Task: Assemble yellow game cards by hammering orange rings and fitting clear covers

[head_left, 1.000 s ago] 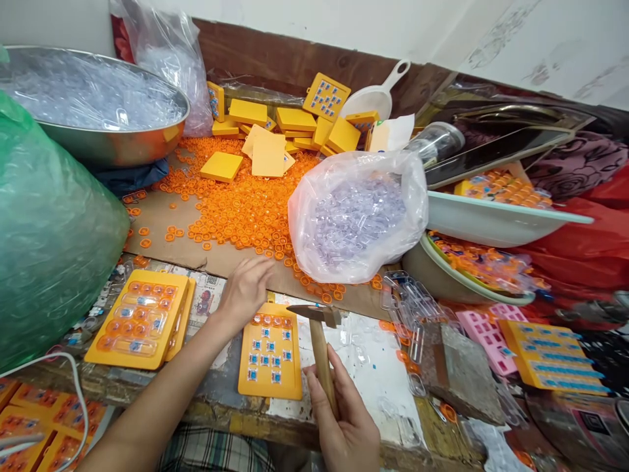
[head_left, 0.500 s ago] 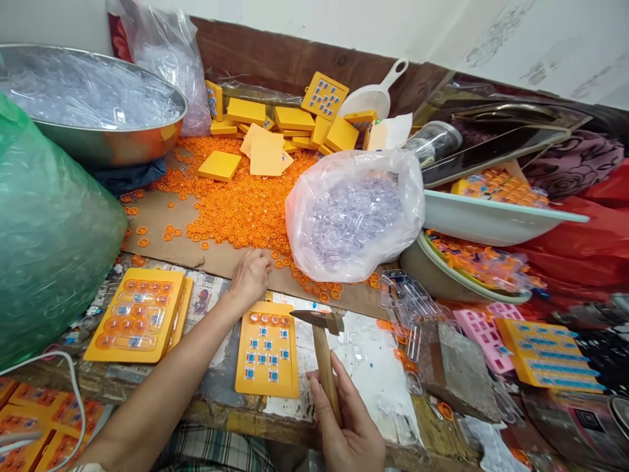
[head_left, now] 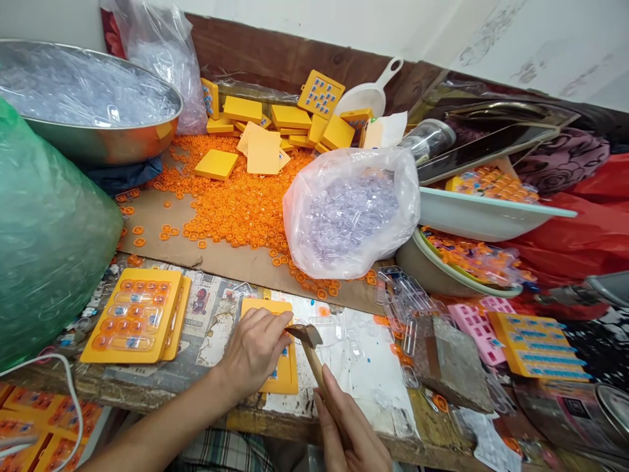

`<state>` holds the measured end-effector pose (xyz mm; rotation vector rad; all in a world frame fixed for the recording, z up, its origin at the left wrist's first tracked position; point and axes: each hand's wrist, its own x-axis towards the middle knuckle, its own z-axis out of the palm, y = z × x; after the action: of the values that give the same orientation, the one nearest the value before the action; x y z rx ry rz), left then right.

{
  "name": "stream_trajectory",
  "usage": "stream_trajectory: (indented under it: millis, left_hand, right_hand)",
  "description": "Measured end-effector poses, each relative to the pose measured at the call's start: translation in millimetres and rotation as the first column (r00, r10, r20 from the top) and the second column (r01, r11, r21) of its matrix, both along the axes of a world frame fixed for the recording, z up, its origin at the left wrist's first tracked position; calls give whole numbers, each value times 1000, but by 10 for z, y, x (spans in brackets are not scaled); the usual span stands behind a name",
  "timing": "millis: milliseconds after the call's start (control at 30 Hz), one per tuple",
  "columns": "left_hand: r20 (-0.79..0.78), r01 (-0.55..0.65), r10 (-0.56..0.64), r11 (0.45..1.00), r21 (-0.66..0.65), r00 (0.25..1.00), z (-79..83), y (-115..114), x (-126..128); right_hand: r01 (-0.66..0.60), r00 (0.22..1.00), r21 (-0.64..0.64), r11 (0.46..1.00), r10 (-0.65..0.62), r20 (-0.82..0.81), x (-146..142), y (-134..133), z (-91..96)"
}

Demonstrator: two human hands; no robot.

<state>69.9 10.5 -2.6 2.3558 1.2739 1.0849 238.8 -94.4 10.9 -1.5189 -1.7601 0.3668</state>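
My right hand (head_left: 351,429) grips the wooden handle of a small hammer (head_left: 314,357), whose metal head points left, close to my left fingertips. My left hand (head_left: 255,344) is closed in a pinch over a yellow plastic panel (head_left: 282,385) lying flat on the bench. What the pinch holds, if anything, is hidden, as is most of the panel's face; a few blue bits show beside the hand. To the left rest stacked yellow panels (head_left: 132,314), the top one fitted with orange and clear pieces.
Loose orange plastic pieces (head_left: 236,203) are heaped on cardboard behind my hands. Next to them stands a plastic bag (head_left: 295,210) of clear pieces. A metal basin (head_left: 167,121) and a green bag (head_left: 49,236) fill the left. A grey block (head_left: 455,367) sits at the right.
My left hand has moved back from the edge of the orange pieces onto the yellow panel. The hammer head has come down slightly to the left, near that hand.
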Motion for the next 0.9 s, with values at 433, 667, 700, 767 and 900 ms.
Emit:
stream_trajectory:
  millis: [433,667,700,767,900]
  left_hand:
    - [154,38,-25,996,-81,988,48,21,-52]
    - [69,-105,123,970,-221,990,120,815,-24]
    - [52,-105,120,967,-233,991,104,930,19]
    - [14,-103,111,959,-265,994,64,1089,94]
    - [-35,-100,94,939,-328,995,-4,1154,130]
  right_hand:
    - [-12,999,-104,995,7,-41,52,-12,-45]
    - [340,788,-422,840,-500,-359,-34,-35,-168]
    - [336,756,-473,814,-533,-379,-41,-23,-162]
    - [306,721,-532,789,-557,-412,-38,-8,-154]
    - [302,696,-547,781,-573,-433,-19,-12,-162]
